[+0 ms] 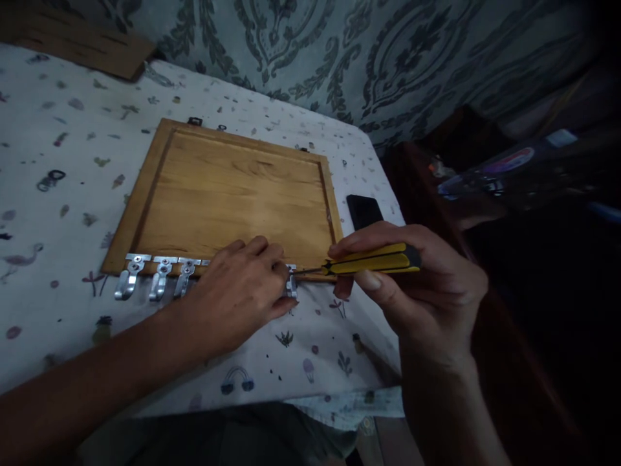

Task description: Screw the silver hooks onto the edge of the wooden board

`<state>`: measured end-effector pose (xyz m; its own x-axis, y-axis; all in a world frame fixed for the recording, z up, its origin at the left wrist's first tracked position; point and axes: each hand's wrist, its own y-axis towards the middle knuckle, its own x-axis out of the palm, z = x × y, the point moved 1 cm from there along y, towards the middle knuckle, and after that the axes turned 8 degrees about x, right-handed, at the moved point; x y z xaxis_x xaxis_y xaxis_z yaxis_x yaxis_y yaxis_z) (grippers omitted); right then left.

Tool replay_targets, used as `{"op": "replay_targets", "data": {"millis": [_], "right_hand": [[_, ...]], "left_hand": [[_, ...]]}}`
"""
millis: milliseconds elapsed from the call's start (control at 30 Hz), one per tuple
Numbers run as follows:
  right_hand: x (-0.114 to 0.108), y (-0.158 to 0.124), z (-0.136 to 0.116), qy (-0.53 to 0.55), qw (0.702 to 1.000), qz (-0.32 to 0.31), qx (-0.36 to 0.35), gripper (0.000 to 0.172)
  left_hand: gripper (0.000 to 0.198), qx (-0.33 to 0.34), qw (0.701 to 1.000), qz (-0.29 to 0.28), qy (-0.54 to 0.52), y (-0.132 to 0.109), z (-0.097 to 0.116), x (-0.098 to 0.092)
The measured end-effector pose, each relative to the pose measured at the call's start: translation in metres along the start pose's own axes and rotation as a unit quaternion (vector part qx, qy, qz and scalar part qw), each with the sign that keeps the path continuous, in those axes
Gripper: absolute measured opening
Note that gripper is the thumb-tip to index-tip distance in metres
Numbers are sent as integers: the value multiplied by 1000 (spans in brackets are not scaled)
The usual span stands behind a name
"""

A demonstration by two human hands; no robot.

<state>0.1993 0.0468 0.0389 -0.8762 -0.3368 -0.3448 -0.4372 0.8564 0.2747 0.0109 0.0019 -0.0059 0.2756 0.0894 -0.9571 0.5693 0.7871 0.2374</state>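
A framed wooden board (242,194) lies flat on the table, with several silver metal hooks (127,285) along its near edge. My left hand (242,291) rests over that edge with fingers curled, thumb and forefinger closed about the rightmost metal hook (292,287). It hides part of the row of hooks. In my right hand (427,285) is a yellow and black screwdriver (373,260), held nearly level. Its thin shaft points left and its tip meets the top of the rightmost hook; the exact contact is too small to tell.
The table wears a white printed cloth (63,213). A black phone-like object (365,211) lies right of the board, and cardboard (82,42) sits at the back left. A patterned wall (310,58) stands behind. Beyond the right edge is a clear plastic bottle (514,162).
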Motion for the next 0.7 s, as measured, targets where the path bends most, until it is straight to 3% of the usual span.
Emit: {"op": "replay_targets", "data": {"millis": [233,467,700], "right_hand": [[-4,-1,1,-48,999,4,-1,15],[3,0,11,-94,988,81,-95,20],[10,-2,9,-82,990,95,-68,17]], "left_hand": [[31,-4,1000,-3,-5,1,-1,1],[32,-3,1000,-8,-4,2,-1,1],[32,-9,1000,-9,-12,1,0,2]]}}
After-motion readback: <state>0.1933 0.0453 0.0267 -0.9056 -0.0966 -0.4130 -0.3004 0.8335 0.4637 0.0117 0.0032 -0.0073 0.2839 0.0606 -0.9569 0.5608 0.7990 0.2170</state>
